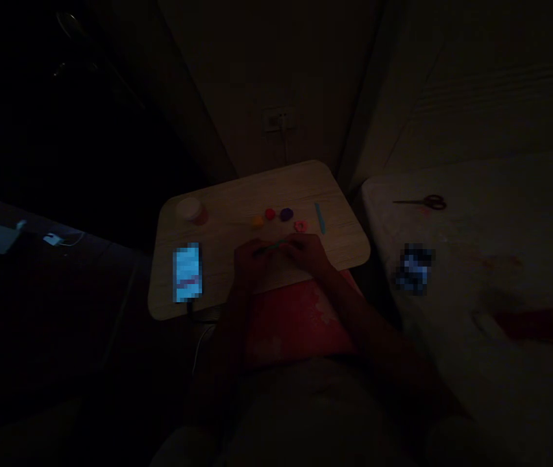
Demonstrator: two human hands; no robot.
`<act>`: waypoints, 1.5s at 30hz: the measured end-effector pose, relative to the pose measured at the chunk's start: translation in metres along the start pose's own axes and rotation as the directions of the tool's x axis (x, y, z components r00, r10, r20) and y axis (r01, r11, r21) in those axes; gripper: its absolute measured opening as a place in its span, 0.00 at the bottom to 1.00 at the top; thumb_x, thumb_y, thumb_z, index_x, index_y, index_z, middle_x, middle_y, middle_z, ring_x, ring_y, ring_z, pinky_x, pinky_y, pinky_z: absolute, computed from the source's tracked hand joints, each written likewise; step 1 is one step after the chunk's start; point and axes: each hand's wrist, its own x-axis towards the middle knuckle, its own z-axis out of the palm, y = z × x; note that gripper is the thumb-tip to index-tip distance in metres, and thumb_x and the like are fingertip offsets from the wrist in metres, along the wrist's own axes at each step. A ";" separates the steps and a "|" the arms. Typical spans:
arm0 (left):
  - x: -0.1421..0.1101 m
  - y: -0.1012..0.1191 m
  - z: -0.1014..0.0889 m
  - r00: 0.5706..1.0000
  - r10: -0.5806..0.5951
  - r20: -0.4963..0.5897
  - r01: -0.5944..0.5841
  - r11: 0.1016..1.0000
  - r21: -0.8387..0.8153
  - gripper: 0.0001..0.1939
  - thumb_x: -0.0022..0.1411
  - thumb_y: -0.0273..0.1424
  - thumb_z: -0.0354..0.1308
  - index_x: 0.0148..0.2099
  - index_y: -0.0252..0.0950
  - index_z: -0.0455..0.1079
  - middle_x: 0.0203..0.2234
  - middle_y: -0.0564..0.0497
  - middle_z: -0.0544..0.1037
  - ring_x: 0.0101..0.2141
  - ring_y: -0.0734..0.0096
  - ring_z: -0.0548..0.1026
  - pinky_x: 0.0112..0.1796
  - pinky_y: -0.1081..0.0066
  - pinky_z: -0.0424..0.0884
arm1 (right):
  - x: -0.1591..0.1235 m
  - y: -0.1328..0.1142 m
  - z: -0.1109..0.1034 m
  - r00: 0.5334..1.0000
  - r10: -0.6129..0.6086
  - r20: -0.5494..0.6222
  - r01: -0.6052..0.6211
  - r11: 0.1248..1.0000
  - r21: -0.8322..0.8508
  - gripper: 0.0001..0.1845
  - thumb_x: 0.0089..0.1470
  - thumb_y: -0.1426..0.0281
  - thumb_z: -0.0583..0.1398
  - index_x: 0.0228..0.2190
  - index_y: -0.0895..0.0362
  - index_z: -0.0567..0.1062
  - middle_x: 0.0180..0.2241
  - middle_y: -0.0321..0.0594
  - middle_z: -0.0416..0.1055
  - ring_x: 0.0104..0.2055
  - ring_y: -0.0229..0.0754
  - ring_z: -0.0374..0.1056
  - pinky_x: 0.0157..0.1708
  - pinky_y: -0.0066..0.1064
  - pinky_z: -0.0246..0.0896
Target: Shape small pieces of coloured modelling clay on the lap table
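In dim light, a thin green strip spans the gap between my two hands, low over the small wooden table. My left hand is closed on its left end, and the fingers of my right hand are closed on its right end. What the strip is made of cannot be made out. Just beyond my hands lie a yellow piece, a red lump, a purple lump and a pink flower-shaped ring. A flat blue stick lies to their right.
At the table's left are a jar with a pale lid and a lit phone with a cable. On the pale surface to the right lie scissors and a blurred-out object. A wall socket sits behind.
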 end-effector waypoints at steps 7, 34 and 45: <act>0.001 0.000 0.000 0.999 -0.036 0.009 0.036 0.999 -0.023 0.10 0.58 0.37 0.64 0.31 0.35 0.75 0.25 0.53 0.74 0.27 0.71 0.71 0.31 0.72 0.67 | 0.000 0.005 0.004 0.999 -0.023 -0.022 0.025 0.997 0.077 0.17 0.51 0.61 0.67 0.42 0.55 0.81 0.37 0.43 0.81 0.36 0.43 0.77 0.34 0.30 0.71; 0.000 0.006 0.001 1.000 -0.021 0.016 0.021 1.000 -0.003 0.07 0.56 0.35 0.67 0.35 0.37 0.81 0.31 0.49 0.83 0.33 0.65 0.79 0.39 0.66 0.75 | 0.000 0.004 0.000 1.000 -0.023 0.006 0.024 0.991 -0.130 0.14 0.52 0.58 0.68 0.30 0.58 0.83 0.26 0.40 0.79 0.27 0.39 0.70 0.27 0.27 0.61; 0.002 0.003 0.005 0.997 -0.077 -0.005 0.077 0.996 -0.049 0.06 0.56 0.33 0.65 0.35 0.36 0.80 0.31 0.49 0.83 0.34 0.65 0.79 0.40 0.66 0.75 | -0.003 0.000 0.001 0.978 -0.201 -0.062 0.191 0.971 -0.146 0.12 0.56 0.62 0.63 0.34 0.55 0.84 0.33 0.43 0.80 0.34 0.42 0.73 0.37 0.32 0.67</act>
